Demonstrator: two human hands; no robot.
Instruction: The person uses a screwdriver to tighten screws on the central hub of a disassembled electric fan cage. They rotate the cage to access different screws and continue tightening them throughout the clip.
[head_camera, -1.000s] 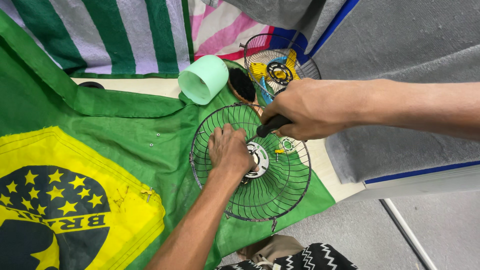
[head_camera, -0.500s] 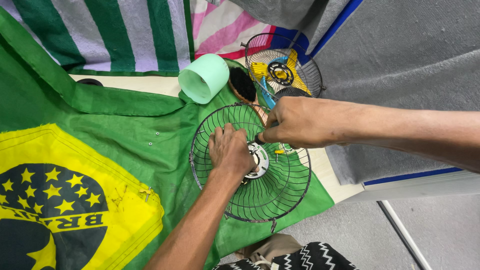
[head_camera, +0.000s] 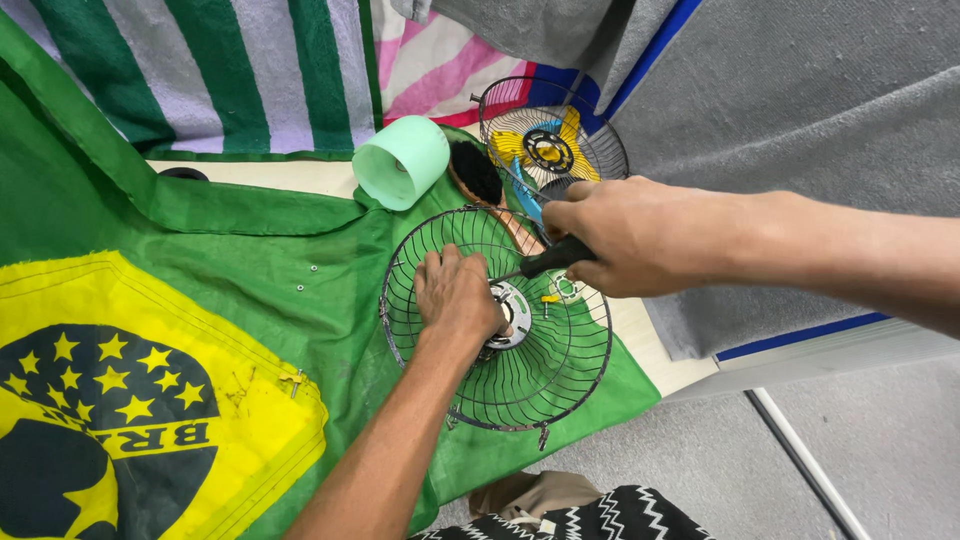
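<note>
A black wire fan guard (head_camera: 545, 385) lies on the green cloth. My left hand (head_camera: 455, 295) rests inside it, fingers pressed on the guard next to its round silver hub (head_camera: 512, 312). My right hand (head_camera: 625, 235) is closed around the black handle of a screwdriver (head_camera: 553, 258), its tip pointing down at the hub. A small yellow piece (head_camera: 549, 298) lies inside the guard just right of the hub.
A mint green plastic cylinder (head_camera: 402, 162) lies behind the guard. A second wire guard (head_camera: 600, 135) holding a yellow blade and a black brush (head_camera: 477, 172) sit at the back. Small screws (head_camera: 300, 287) lie on the green and yellow cloth (head_camera: 150, 330). Grey fabric (head_camera: 800, 100) covers the right.
My right hand has shifted slightly right and lifted, so the screwdriver handle shows below it and the tip now meets the hub. My left hand has stayed on the guard.
</note>
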